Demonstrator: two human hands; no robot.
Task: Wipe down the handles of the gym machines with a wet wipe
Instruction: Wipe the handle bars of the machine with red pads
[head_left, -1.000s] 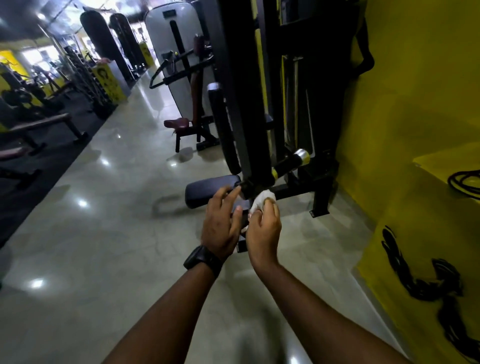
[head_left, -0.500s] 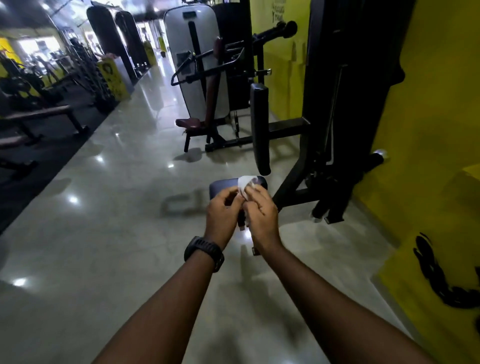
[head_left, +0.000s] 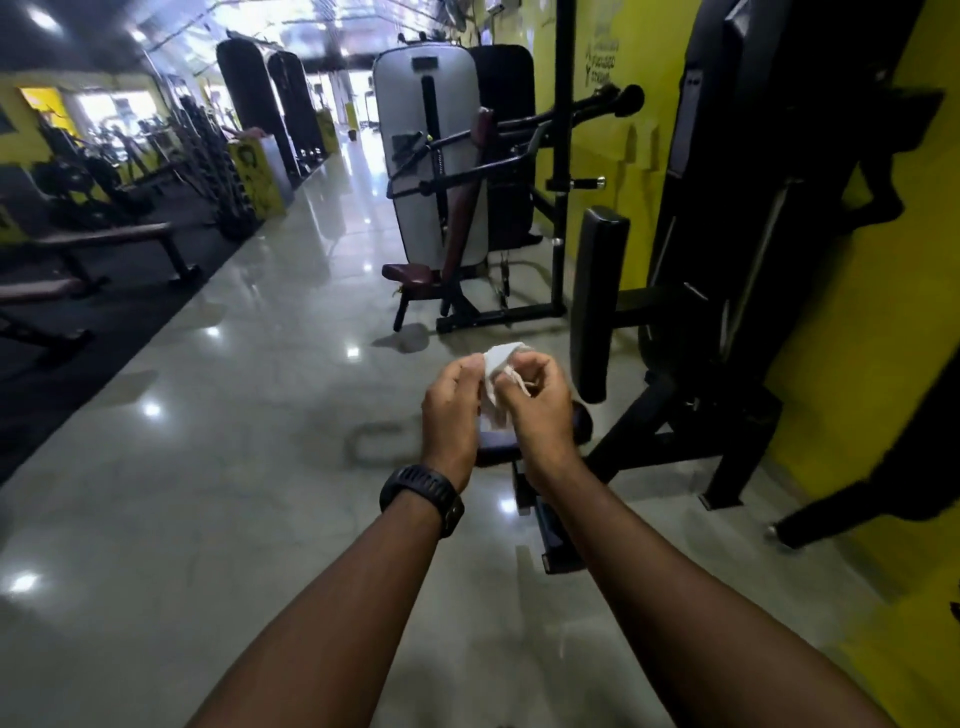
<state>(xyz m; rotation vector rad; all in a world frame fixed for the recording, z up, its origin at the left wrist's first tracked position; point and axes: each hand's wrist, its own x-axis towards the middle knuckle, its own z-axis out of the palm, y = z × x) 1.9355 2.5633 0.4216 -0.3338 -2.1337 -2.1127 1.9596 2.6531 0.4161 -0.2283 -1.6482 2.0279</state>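
Left grip (head_left: 451, 410) pinched the wet wipe (head_left: 497, 364) with curled fingers | right grip (head_left: 543, 410) pinched it too, at 3 o'clock of the left one | wipe hung between both, above the shiny floor (head_left: 208, 467) | tall black pad (head_left: 595, 291) stood at 2 o'clock | machine handle (head_left: 626, 98) was far off at 12 o'clock | black watch (head_left: 422, 491) sat on left wrist

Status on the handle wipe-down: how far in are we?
Done: nothing the picture can confirm; no handle shows signs of wiping. In hand: the left hand and right hand both pinch the white wipe between them in mid-air, touching no machine. Left: probably the black handles of the grey-backed machine ahead, plus any others.
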